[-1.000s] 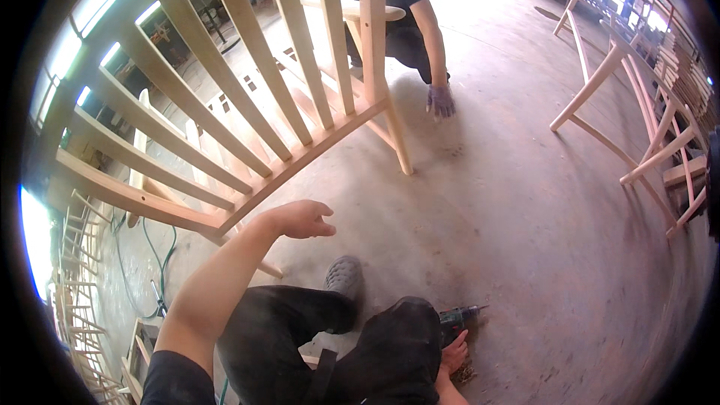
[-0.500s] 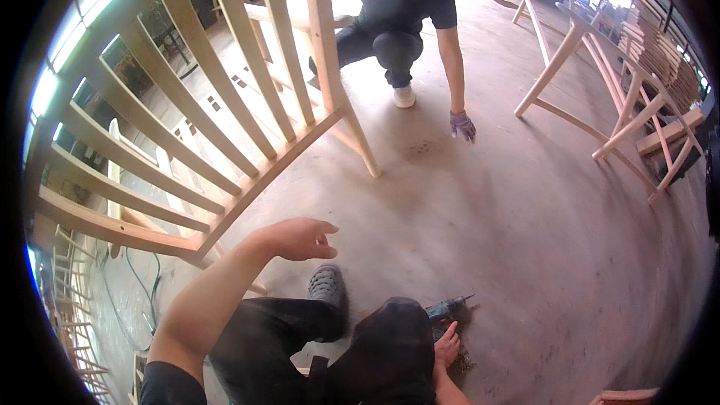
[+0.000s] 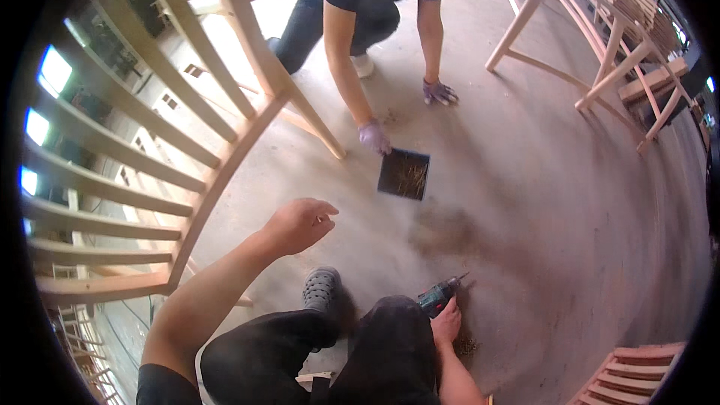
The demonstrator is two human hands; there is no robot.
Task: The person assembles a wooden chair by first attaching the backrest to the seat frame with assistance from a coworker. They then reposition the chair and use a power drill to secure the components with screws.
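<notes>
My right hand [image 3: 447, 321] is wrapped round the grip of a dark teal-and-black cordless drill [image 3: 438, 296], low over the floor beside my knee. The drill's bit points up and to the right. My left hand [image 3: 301, 225] hangs in the air over the floor, loosely bent, a gap between thumb and fingers and nothing visible in it. Ahead, a co-worker's purple-gloved hand [image 3: 373, 137] grips the corner of a dark square tray [image 3: 394, 179] holding thin brownish pieces, too small to name. Whether the tray touches the floor, I cannot tell.
A slatted wooden chair back [image 3: 217, 172] rises close on my left. The co-worker's other gloved hand [image 3: 439, 93] rests on the floor. Wooden frames [image 3: 559, 67] stand at the far right, a slatted wooden piece [image 3: 634, 375] at the lower right. Small debris [image 3: 466, 345] lies beside my right wrist.
The co-worker has leaned in, and the dark tray has come into view in a gloved hand. My left thumb and fingers have drawn closer together. The drill stays in my right hand.
</notes>
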